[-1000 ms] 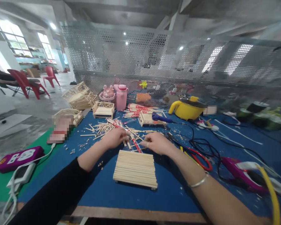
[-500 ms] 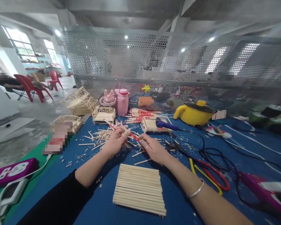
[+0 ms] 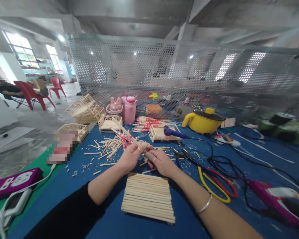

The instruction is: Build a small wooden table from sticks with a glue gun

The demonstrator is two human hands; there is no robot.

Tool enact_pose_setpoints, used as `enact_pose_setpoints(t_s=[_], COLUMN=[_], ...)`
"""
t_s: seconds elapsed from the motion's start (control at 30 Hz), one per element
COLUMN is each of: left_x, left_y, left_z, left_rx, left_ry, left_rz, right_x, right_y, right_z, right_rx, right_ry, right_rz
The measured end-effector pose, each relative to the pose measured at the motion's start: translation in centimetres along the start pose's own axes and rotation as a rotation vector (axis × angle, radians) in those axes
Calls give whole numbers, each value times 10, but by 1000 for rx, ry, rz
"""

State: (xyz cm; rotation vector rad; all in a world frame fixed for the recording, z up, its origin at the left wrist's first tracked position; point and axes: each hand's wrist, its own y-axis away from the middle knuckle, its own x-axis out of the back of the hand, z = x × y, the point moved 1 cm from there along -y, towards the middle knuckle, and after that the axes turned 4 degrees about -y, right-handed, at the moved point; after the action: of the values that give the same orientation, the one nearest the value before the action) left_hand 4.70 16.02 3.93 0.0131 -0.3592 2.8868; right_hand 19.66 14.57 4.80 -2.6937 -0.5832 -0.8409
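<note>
My left hand [image 3: 131,156] is closed on a pair of chopsticks in a red and white paper sleeve [image 3: 123,133] that sticks up and away to the left. My right hand [image 3: 160,161] pinches the near end of the same sleeve, so both hands meet above the table. Just in front of them lies a flat panel of glued wooden sticks [image 3: 148,198] on the blue table cover [image 3: 109,219]. Loose wooden sticks [image 3: 107,146] lie scattered behind my left hand.
Small stick-built models [image 3: 84,108] stand at the back left beside a pink bottle [image 3: 129,110]. A yellow pot [image 3: 204,121] is at the back, black cables [image 3: 221,162] and a pink glue gun [image 3: 271,199] to the right, a purple power strip [image 3: 13,179] to the left.
Both hands rose off the table with the sleeved chopsticks and drew closer together. The sleeve now points up and to the left.
</note>
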Motion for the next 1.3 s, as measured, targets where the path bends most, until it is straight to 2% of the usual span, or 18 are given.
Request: enact_pose_setpoints(t_s=[0.07, 0.17, 0.23, 0.37, 0.43, 0.53, 0.63, 0.7, 0.8, 0.83, 0.9, 0.97, 1.0, 1.03, 1.07, 1.13, 1.2, 1.3], left_x=[12, 38, 47, 50, 59, 86, 114, 122, 120, 116, 106, 93, 87, 80, 73, 61, 53, 50], left_y=[-2, -2, 2, 13, 16, 17, 20, 23, 28, 29, 33, 37, 39, 42, 44, 49, 53, 52], left_z=[7, 18, 23, 29, 31, 33, 25, 14, 1, -1, 3, 13, 19, 24, 28, 31, 28, 17], left_rx=[-33, -88, -121, -137, -103, -9, 99, 152, 206, 218, 197, 69, -37, -152, -254, -347, -297, -189], left_ry=[-126, -385, -558, -823, -941, -1103, -1235, -1295, -1350, -1369, -1403, -1373, -1303, -1199, -1073, -843, -718, -674], left_rz=[42, 109, 48, -96, -73, 51, 140, 142, 142, 180, 339, 520, 556, 526, 438, 200, 16, -80], right_x=[7, 20, 24, 29, 40, 61, 67, 61, 50, 49, 47, 45, 42, 39, 34, 24, 16, 17], right_y=[1, 2, 4, 5, 6, 9, 10, 12, 20, 24, 31, 36, 38, 38, 38, 38, 38, 39], right_z=[-1, 0, 0, -4, -4, -2, -1, -3, -7, -7, -7, -5, -5, -4, -5, -5, -4, 3], right_rx=[-6, -31, -30, -43, -44, -13, -40, -82, -94, -87, -76, -81, -87, -92, -95, -96, -101, -145], right_ry=[56, 60, -124, -595, -736, -840, -880, -887, -860, -852, -845, -840, -832, -823, -813, -803, -803, -735], right_rz=[48, 218, 263, 277, 411, 565, 512, 447, 445, 477, 552, 582, 566, 533, 485, 380, 265, 112])
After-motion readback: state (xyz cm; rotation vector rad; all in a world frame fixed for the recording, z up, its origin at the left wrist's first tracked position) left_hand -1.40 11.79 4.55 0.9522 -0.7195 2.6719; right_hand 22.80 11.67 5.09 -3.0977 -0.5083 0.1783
